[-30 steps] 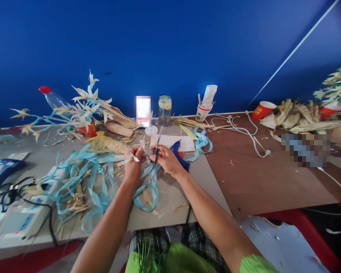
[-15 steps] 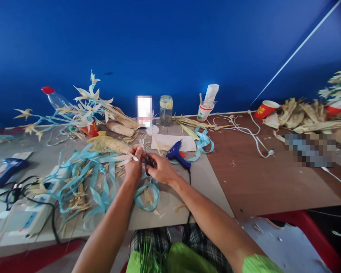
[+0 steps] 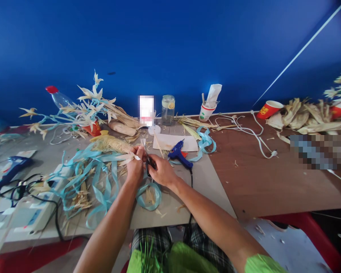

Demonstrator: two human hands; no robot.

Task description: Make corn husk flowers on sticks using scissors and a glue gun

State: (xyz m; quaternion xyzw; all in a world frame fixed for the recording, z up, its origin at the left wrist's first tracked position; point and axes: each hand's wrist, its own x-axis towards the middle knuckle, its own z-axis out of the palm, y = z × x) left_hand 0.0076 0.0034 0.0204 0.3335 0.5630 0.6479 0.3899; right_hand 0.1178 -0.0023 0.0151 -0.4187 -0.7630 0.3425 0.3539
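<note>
Both hands meet over the middle of the table. My right hand [image 3: 163, 170] is wrapped round the black handles of a pair of scissors [image 3: 150, 163], whose blades point away from me beside my left fingertips. Between the closed fingers of my left hand [image 3: 135, 167] is a pale piece of corn husk [image 3: 133, 156]. Whether the blades touch the husk I cannot tell. A loop of light blue ribbon [image 3: 158, 201] lies just below my hands. Right of them rests a blue glue gun [image 3: 179, 153] on the table.
Tangled blue ribbon [image 3: 98, 189] and husk scraps spread left, beside a power strip [image 3: 42, 212] and a second glue gun [image 3: 15, 167]. Along the wall stand a glass jar [image 3: 168, 110], a paper cup [image 3: 207, 112] and a red cup [image 3: 269, 109]. A white cable [image 3: 258, 138] crosses the brown tabletop.
The whole view has shifted slightly, so things sit a little further right. My hands keep nearly the same pose, holding the scissors and the husk.
</note>
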